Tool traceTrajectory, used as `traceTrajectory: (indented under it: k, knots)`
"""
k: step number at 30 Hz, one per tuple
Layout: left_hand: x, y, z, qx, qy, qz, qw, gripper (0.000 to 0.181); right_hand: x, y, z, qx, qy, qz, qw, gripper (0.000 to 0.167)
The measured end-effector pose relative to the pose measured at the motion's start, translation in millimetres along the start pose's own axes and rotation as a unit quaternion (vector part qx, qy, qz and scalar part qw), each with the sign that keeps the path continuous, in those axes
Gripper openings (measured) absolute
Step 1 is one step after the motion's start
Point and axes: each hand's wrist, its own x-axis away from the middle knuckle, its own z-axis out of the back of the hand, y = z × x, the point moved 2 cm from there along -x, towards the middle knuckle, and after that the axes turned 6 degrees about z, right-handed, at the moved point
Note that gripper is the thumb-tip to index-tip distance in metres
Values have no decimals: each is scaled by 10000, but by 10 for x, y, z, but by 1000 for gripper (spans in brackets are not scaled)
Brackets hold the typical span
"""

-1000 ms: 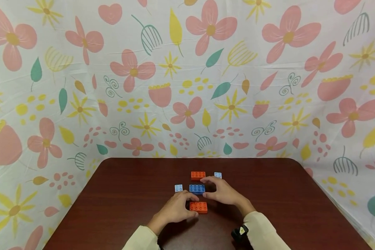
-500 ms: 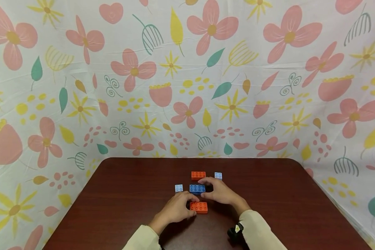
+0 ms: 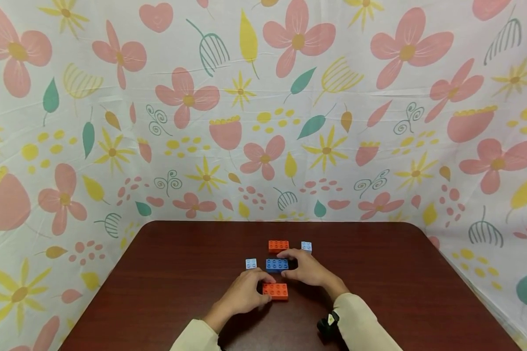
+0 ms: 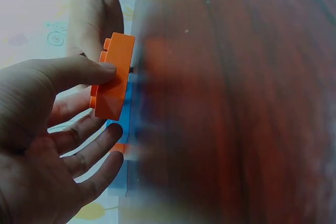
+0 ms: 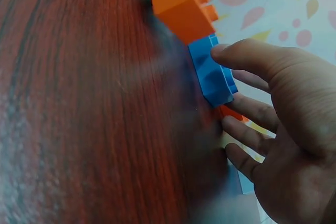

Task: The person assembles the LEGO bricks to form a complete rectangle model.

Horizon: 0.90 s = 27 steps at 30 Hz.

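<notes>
In the head view the left hand [image 3: 244, 292] pinches the left end of the near orange brick [image 3: 275, 291]. The left wrist view shows its thumb on that brick's [image 4: 116, 72] front face, the other fingers spread behind and below. Behind it lies the blue brick [image 3: 276, 265], its right end between the thumb and fingers of the right hand [image 3: 311, 269]. In the right wrist view the right thumb touches the blue brick [image 5: 211, 74], and some fingertips are hidden behind it. Both bricks have their studs up.
A second orange brick [image 3: 278, 246] lies behind the blue one. One small light blue brick [image 3: 251, 263] is left of the blue brick, and another [image 3: 306, 246] lies at the back right. Floral cloth [image 3: 263, 117] hangs behind the brown table [image 3: 180, 253].
The near orange brick and the left hand have shifted slightly left. The right hand has moved a little left, onto the right end of the blue brick, which has stayed in place.
</notes>
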Motion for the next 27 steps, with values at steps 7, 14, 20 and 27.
traceTrajectory:
  k: [7, 14, 20, 27]
  knots:
    - [88, -25, 111, 371, -98, 83, 9992, 29, -27, 0, -19, 161, -15, -19, 9999, 46]
    - [171, -11, 190, 361, 63, 72, 9993, 28, -46, 9, -26, 355, 62, -39, 9993, 42]
    - [203, -52, 238, 438, 97, 28, 9990, 29, -51, 25, -45, 496, 177, -108, 9986, 38]
    - [227, -113, 276, 478, 160, 92, 9987, 29, -39, 15, -71, 382, 278, -103, 9988, 33]
